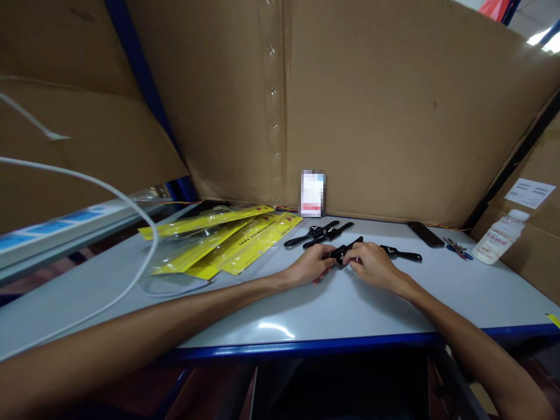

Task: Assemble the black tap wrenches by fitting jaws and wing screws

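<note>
Between both hands, just above the white tabletop, is a black spokeshave with a small metal blade part at its middle. My left hand grips its left side with fingers closed. The fingers of my right hand are pinched at its middle, partly hiding it; the exact spot they hold cannot be made out. Behind the hands lie more black spokeshaves, one at the left and another overlapping it. Beside my right hand a further black spokeshave shows its handle.
Yellow cards in clear plastic packaging overlap at the left. A phone-like screen leans on the cardboard wall. Rightward are a dark flat case, small scissors and a bottle. A white cable loops at the left.
</note>
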The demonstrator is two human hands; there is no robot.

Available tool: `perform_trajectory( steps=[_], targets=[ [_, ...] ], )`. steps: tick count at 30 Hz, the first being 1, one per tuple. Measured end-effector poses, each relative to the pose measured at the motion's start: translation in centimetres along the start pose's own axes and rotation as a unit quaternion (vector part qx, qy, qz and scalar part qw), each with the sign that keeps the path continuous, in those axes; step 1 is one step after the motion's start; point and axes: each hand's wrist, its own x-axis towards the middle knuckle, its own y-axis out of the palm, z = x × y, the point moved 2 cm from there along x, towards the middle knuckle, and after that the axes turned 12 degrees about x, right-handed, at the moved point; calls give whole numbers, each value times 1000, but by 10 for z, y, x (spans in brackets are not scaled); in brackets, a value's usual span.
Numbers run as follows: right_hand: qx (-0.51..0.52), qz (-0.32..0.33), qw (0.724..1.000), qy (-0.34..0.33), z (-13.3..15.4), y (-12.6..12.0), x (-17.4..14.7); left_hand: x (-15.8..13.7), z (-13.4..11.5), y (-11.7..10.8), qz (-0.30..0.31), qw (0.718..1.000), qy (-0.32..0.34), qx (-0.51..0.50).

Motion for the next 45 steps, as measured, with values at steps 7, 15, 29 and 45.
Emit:
perform_trajectory(
  steps=[7, 15, 29, 45],
  targets=[
    [3, 8, 1000, -28, -1, -3, 0, 0, 1, 0, 2, 1000, 6, -3],
    [-42, -11, 999, -3, -2, -1, -1, 0, 1, 0, 4, 1000, 5, 1],
    [-20, -20, 1000, 12, 4, -1, -1, 1, 3, 1, -7, 1000, 10, -3],
    [11, -3, 999, -34, -2, 8, 2, 0, 6, 3, -37, 998, 36, 36]
  ],
)
